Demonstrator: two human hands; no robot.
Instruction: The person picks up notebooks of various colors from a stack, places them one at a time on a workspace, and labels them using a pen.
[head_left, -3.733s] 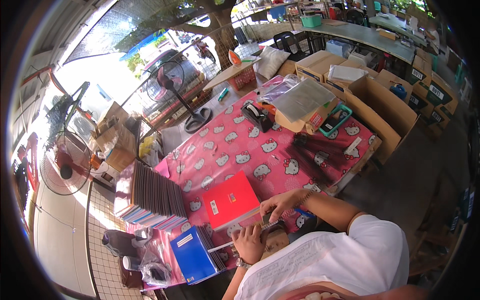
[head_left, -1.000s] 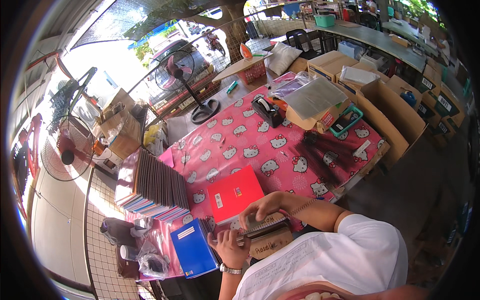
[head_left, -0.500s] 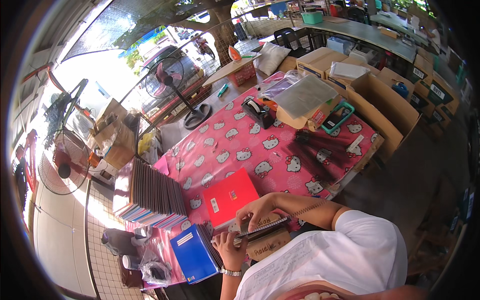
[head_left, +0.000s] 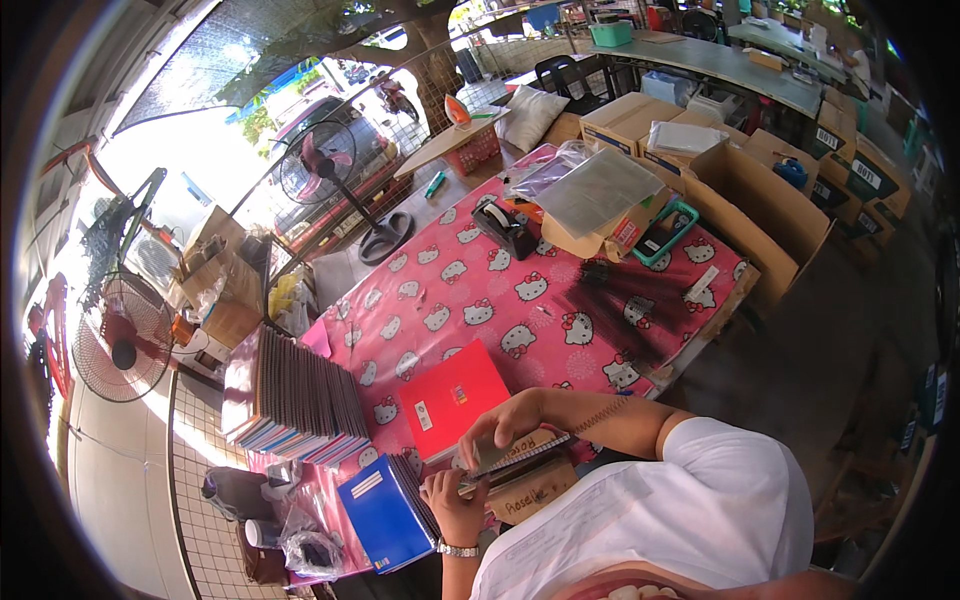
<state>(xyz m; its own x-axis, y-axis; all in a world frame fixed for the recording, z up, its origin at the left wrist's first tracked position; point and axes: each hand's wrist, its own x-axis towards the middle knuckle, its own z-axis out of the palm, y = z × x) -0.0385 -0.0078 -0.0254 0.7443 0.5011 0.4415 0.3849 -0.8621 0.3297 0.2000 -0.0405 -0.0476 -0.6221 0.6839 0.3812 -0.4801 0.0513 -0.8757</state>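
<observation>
In front of my chest, a notebook (head_left: 530,452) is held nearly edge-on. A dark spiral coil (head_left: 603,411) runs along its edge, its loose end sticking out to the right over my right forearm. My left hand (head_left: 456,503), with a metal watch at the wrist, has its fingers closed on the notebook's left end. Curled over the top of that edge is my right hand (head_left: 497,432); its fingertips are partly hidden. Beneath lies a cardboard box (head_left: 535,494) with handwriting. A red notebook (head_left: 455,395) and a stack of blue notebooks (head_left: 385,515) lie beside my hands.
A tall stack of spiral notebooks (head_left: 295,395) stands at the left. On the pink patterned tablecloth (head_left: 440,290) are a tape dispenser (head_left: 505,232), a bundle of dark coils (head_left: 625,310), a green tray (head_left: 668,235) and plastic sheets (head_left: 600,195). An open carton (head_left: 760,215) adjoins the right edge.
My right hand has shifted slightly left along the notebook's edge, and its fingers have drawn closer together. My left hand stays at the left end. The whole view has moved a little.
</observation>
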